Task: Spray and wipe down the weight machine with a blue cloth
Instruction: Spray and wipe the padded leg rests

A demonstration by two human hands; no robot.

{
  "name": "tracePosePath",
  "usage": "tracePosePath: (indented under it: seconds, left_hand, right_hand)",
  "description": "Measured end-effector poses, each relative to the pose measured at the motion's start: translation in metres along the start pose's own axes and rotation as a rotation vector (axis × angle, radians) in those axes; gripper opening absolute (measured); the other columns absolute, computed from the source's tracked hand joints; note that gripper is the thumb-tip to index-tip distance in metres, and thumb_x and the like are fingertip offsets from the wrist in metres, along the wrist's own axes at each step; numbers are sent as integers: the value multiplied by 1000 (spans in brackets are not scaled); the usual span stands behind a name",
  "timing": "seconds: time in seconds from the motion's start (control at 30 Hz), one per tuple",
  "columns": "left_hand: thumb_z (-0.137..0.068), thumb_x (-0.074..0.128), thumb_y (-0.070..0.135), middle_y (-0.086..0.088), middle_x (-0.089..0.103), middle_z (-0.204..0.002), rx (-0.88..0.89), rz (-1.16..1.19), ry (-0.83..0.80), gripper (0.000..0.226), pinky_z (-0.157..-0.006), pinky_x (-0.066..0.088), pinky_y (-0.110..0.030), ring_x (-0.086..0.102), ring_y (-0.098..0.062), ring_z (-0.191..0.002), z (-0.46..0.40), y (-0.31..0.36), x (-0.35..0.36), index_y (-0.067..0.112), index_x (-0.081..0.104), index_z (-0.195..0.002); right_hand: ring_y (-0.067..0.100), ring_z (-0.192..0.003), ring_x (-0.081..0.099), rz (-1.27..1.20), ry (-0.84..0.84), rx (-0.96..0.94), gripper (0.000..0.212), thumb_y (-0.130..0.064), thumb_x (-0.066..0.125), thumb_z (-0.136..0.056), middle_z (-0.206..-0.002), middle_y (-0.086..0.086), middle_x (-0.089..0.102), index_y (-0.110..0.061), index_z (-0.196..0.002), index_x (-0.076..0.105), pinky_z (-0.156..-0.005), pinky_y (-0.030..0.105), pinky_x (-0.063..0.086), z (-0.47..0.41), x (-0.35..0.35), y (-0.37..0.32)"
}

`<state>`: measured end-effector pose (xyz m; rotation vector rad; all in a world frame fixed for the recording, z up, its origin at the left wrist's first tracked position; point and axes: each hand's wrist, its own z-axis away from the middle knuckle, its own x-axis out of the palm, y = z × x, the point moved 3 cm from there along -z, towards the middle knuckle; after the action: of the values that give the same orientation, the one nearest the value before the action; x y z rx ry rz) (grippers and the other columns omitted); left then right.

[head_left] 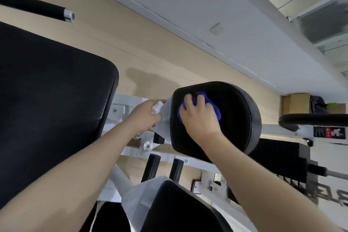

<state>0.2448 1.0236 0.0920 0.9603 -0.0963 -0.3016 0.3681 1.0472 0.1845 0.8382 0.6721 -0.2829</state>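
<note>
A black rounded pad [235, 111] of the white-framed weight machine [197, 162] sits in the middle of the view. My right hand [199, 118] presses a bunched blue cloth [212, 105] onto the pad's left part, fingers curled into the cloth. Just left of the pad, my left hand [145, 115] grips a small white spray bottle [157, 107], its top poking out above my fingers. Most of the bottle is hidden by the hand.
A large black backrest pad [47, 109] fills the left side. Another black pad [180, 207] lies at the bottom centre, two black roller grips [152, 164] above it. A black bar [33, 7] crosses top left. Cardboard boxes [299, 103] stand by the wall at right.
</note>
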Motion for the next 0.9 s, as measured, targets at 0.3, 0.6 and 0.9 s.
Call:
tracePosePath:
  seconds: [0.3, 0.6, 0.9]
  left_hand:
    - [-84, 50, 13, 5, 53, -113, -10, 31, -71, 56, -70, 50, -24, 61, -16, -70, -14, -7, 6, 40, 45, -132]
    - [-83, 57, 4, -2, 57, -98, -46, 69, -165, 35, -50, 46, -13, 53, -8, -67, -5, -22, 23, 16, 59, -116]
    - [-85, 62, 13, 2, 61, -104, -66, -14, -194, 29, -53, 43, -13, 60, -14, -78, -13, -36, 25, 19, 58, -112]
  right_hand:
    - [32, -106, 43, 96, -163, 125, 23, -14, 48, -91, -117, 12, 47, -10, -110, 61, -75, 34, 38, -37, -14, 51]
    - [32, -105, 44, -277, -453, 35, 34, -20, 43, -93, -124, 11, 43, -10, -124, 53, -70, 33, 34, -17, 10, -35]
    - [30, -108, 47, -291, -496, 132, 28, -20, 47, -92, -117, 8, 48, -13, -117, 57, -72, 32, 36, -51, 16, -7]
